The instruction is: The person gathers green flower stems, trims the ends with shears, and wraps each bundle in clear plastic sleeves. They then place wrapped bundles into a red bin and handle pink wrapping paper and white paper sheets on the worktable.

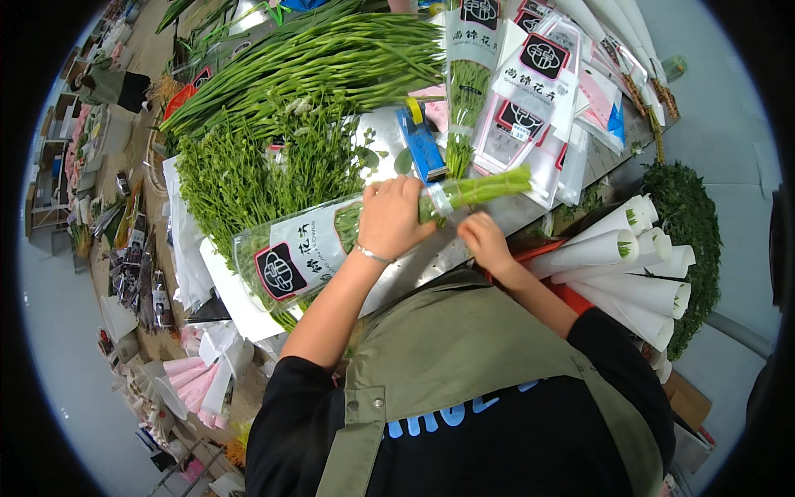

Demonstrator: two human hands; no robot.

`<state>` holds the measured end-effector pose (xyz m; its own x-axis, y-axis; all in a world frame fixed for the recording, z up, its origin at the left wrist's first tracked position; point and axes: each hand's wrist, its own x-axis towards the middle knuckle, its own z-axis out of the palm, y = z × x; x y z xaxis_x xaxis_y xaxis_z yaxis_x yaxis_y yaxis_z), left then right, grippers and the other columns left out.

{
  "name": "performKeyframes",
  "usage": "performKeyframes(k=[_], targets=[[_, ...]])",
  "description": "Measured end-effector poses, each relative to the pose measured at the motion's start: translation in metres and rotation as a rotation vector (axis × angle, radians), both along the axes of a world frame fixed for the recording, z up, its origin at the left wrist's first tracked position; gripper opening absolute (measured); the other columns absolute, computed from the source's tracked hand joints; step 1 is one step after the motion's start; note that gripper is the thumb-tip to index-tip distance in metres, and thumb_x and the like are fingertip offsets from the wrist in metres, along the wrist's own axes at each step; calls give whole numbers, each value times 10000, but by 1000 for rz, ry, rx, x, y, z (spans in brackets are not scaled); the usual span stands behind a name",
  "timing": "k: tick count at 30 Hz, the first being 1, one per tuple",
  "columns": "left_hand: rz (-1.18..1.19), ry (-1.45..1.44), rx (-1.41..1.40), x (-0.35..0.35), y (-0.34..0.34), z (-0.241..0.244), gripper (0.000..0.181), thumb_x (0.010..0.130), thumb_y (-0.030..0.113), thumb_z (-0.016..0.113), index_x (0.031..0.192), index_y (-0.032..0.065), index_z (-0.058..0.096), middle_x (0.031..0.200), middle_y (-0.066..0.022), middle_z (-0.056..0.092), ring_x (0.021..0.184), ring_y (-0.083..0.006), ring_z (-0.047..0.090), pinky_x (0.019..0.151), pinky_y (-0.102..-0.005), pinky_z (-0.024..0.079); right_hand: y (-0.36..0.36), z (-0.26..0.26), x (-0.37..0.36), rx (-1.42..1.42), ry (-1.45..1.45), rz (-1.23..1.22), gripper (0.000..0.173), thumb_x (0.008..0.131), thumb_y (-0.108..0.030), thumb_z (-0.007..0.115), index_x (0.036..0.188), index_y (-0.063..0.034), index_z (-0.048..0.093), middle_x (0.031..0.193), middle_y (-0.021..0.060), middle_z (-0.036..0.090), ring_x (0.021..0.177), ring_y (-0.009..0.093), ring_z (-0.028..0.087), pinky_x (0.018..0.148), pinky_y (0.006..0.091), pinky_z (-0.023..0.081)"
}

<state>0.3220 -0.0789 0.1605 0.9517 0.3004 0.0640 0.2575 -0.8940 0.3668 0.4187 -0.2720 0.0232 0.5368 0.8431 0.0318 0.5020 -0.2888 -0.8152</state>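
Observation:
My left hand (pixel 392 214) grips a green bunch in a clear printed plastic flower sleeve (pixel 292 264), which lies aslant over the metal tabletop. The bare cut stems (pixel 490 188) stick out of its narrow end, pointing right. A band of clear tape (pixel 440 199) circles the neck of the sleeve. Just below the stems is my right hand (pixel 486 241), fingers curled and slightly blurred; whether it pinches anything is hidden. Past the stems stands a blue tape dispenser (pixel 422 146) with a yellow hub. Another sleeved bunch (pixel 466 87) lies beside it.
Loose leafy greens (pixel 267 161) and long green stems (pixel 323 62) pile up at the left and back. Printed flower sleeves (pixel 534 87) are stacked at right. White paper-wrapped bunches (pixel 621 267) stand close by my right arm. A person (pixel 115 87) is far left.

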Motion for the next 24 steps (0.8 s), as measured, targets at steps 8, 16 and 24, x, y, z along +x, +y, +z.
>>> performKeyframes(k=[8,16,24], targets=[[21,-93,174,1,-43,-57,481,562,260,775,908,86,491,862,-60,500,864,-226,505,780,-381,366,27,92,-2,-26,916,-289,182,884,-147,552,860,27,597,728,72,624,621,139,578,600,236,487],[-105,-89,157,-19,-68,-83,498,560,289,773,928,95,500,872,-55,499,870,-223,504,770,-371,365,-1,68,-6,290,1435,-519,395,876,-251,587,1135,39,516,1109,170,539,966,243,539,867,373,455],[-311,210,144,-32,-81,-76,504,566,340,763,945,89,545,917,-68,555,899,-225,546,761,-399,370,-27,61,-16,-499,-357,369,520,637,-306,740,1065,-72,561,1169,132,539,1116,309,483,883,467,392]])
